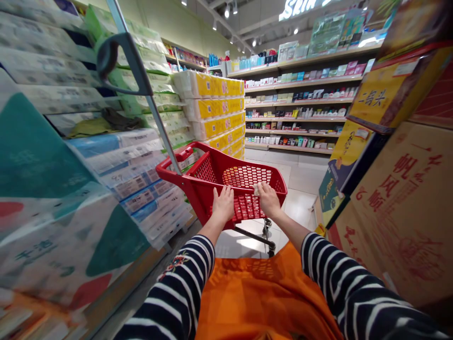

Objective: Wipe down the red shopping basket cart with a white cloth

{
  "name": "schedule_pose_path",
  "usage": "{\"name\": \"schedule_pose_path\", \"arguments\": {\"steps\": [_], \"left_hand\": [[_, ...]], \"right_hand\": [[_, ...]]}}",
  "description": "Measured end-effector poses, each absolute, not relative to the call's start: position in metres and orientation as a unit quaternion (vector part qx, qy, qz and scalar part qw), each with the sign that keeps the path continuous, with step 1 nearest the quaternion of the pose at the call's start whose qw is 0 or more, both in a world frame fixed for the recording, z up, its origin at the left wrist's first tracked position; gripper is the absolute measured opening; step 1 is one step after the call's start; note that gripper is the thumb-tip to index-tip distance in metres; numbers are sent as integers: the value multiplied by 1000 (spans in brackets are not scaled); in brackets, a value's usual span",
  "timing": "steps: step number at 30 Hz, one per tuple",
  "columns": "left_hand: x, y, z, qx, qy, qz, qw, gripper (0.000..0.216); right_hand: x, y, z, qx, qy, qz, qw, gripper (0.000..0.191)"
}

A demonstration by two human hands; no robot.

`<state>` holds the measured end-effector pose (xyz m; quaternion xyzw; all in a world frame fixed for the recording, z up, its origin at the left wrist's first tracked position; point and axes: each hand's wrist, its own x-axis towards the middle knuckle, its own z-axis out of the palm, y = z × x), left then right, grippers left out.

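1. Rests the left hand (223, 203) on the near upper edge of a red basket trolley (198, 191) at the centre of the frame, back of the hand upward, fingers apart and extended, touching rather than gripping
2. Holds a pale wad (256, 190) in the right hand (268, 198), just right of centre, fingers bent over it, against the same near edge of the trolley; too small to tell the wad's material
3. Has the trolley across the middle of the frame, with honeycomb openings in the basket walls and dark wheels (271, 246) below, right of centre, on a pale floor (300, 212)
4. Runs from the trolley's left end up a metal pole (163, 132) to a dark grey loop grip (133, 59) in the upper left
5. Wears navy and white striped sleeves (180, 288), reaching in from the lower left and lower right, and an orange garment (262, 302) at bottom centre
6. Shows blue-and-white packs (141, 189) stacked left of the trolley, with an olive cloth (92, 128) lying above, and yellow-and-white packs (201, 107) piled behind the trolley, near upper centre
7. Shows a brown carton (406, 189) with red characters at far right, yellow boxes (371, 101) piled above and beside it, and stocked shelves (300, 101) in the upper right
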<state>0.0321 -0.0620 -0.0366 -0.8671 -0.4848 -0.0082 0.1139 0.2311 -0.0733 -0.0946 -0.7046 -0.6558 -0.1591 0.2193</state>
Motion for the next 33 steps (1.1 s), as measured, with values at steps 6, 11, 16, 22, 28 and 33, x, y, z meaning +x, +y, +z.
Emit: {"name": "schedule_pose_path", "arguments": {"steps": [6, 11, 16, 22, 28, 33], "left_hand": [[30, -62, -36, -868, -489, -17, 89, 65], [9, -56, -28, -839, -536, -43, 88, 70], [-8, -52, -25, -843, -530, -15, 90, 71], [-26, -45, -20, -826, -550, -50, 108, 69], [-36, -42, -15, -816, -569, -50, 92, 74], [-45, -42, -12, -816, -564, -67, 108, 72]], "right_hand": [[279, -87, -107, -769, -580, -171, 209, 47], [226, -70, -96, -701, -654, -170, 227, 46], [152, -48, -80, -640, -710, -146, 254, 47], [160, -51, -79, -624, -727, -155, 241, 50], [166, -50, -81, -631, -718, -156, 249, 52], [113, -30, -71, -589, -745, -137, 282, 52]]}}
